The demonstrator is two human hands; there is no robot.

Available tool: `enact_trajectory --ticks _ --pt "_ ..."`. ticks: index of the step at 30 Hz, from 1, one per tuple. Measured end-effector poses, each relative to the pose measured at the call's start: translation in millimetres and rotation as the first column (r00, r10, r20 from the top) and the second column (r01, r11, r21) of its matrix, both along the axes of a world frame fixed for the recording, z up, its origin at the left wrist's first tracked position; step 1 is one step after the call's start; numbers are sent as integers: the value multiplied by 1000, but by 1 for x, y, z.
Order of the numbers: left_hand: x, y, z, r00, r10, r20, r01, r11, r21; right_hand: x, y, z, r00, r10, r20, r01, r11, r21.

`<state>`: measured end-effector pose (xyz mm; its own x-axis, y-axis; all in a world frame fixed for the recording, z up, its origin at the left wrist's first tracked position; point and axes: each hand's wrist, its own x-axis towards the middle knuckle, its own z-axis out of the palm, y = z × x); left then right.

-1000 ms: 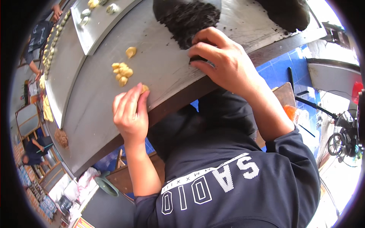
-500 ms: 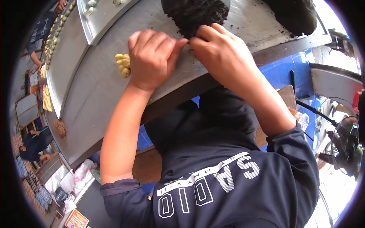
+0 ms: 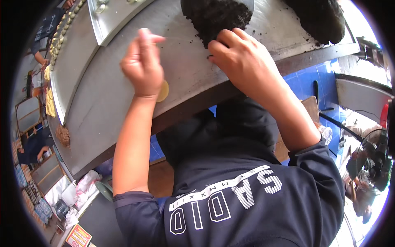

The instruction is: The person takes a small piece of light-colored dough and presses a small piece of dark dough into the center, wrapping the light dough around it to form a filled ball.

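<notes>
My left hand (image 3: 142,66) is raised over the metal table (image 3: 185,72), its fingers smeared by motion. Beside its wrist lies a pale yellow flat round (image 3: 163,91), partly covered by the arm. My right hand (image 3: 242,53) is closed, fingers curled and thumb tucked in, at the near edge of a dark crumbly mass (image 3: 218,22). A small dark bit shows at its thumb, but what the fingers hold is mostly hidden. The dark mass lies on a grey round piece, and crumbs are scattered around it.
A larger dark mass (image 3: 323,22) sits at the table's far right. Metal trays (image 3: 98,35) with small pale pieces stand at the far left, near another person's arm (image 3: 39,57). A brown lump (image 3: 63,136) rests by the left edge. A fan (image 3: 370,152) is at right.
My left hand has moved left and away from my right hand. The yellow dough pieces beside it no longer show, and a pale yellow round shows by its wrist. My right hand is nearly in place.
</notes>
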<state>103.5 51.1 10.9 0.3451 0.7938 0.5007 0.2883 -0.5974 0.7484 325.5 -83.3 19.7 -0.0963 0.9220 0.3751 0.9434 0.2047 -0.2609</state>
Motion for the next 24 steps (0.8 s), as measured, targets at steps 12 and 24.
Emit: enact_trajectory --ticks 12,24 --pt "-71 -70 -11 903 212 -375 -205 977 59 -6 -25 9 956 47 -289 -50 999 -4" --pt "-18 -96 17 911 105 400 201 732 -651 -54 0 -1 870 177 -459 -121 981 149"
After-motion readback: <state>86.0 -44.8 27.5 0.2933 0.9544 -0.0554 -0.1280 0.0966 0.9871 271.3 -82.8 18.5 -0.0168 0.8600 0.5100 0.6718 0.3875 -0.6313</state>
